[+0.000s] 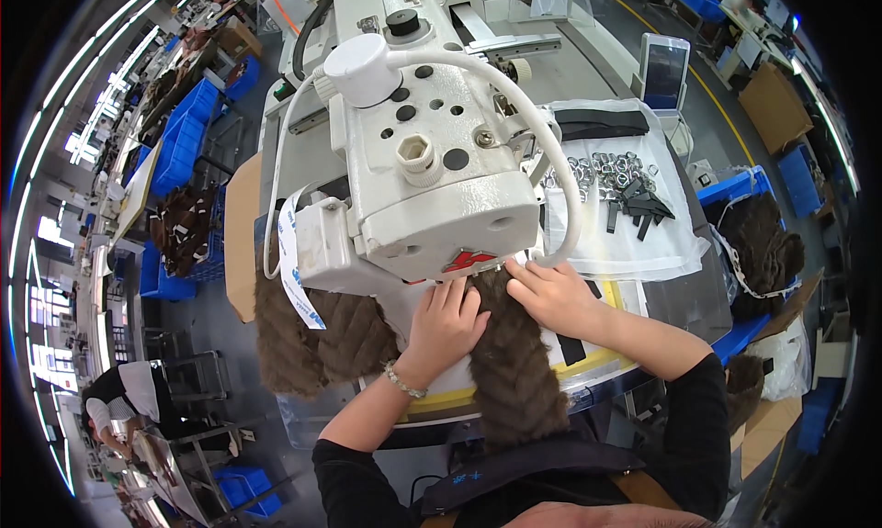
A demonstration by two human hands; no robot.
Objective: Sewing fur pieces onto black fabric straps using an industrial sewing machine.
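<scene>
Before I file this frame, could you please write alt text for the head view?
A person's left hand and right hand touch a brown chevron-patterned furry strip at the front of a white industrial sewing machine. A wider brown furry piece lies to the left; small metal rings and black strips lie on a white sheet to the right.

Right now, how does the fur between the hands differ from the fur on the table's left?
The middle fur piece is a narrow strip; the left fur piece is broader. The middle one lies between left hand and right hand; the left one lies to their left. Both are brown, with slanting ridges.
</scene>
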